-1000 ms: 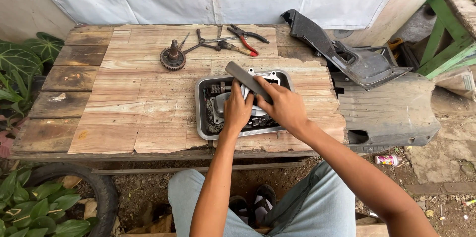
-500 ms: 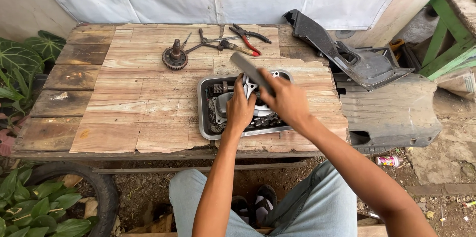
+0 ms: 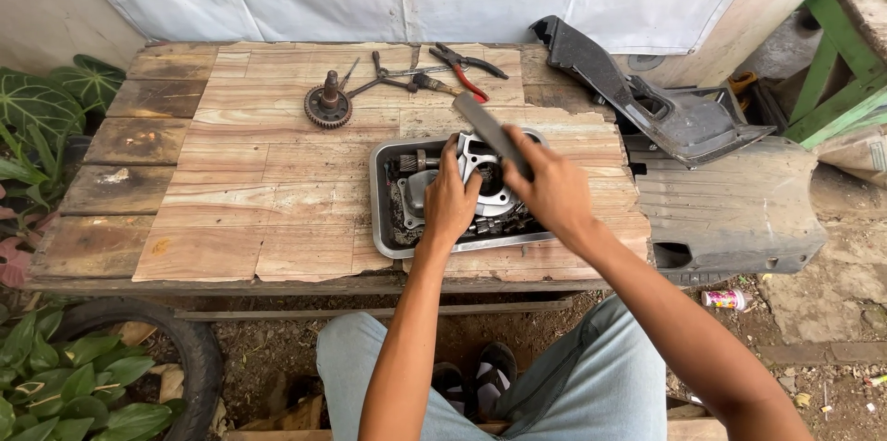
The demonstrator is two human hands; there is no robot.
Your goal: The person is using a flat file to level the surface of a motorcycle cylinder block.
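Since the earlier frame, both hands sit slightly lower over the rectangular metal tray (image 3: 381, 219) on the wooden plank table (image 3: 231, 210). Left hand (image 3: 450, 201) closes on the grey metal engine part (image 3: 476, 159) in the tray. Right hand (image 3: 554, 187) grips a flat grey file (image 3: 490, 132), angled up-left. Red-handled pliers (image 3: 467, 72) and a rusty toothed gear (image 3: 328, 107) lie beyond.

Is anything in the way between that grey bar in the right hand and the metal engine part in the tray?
Nothing visible. The right hand holds the grey bar directly over the engine part in the metal tray. The left hand rests on the part's near side, not under the bar.
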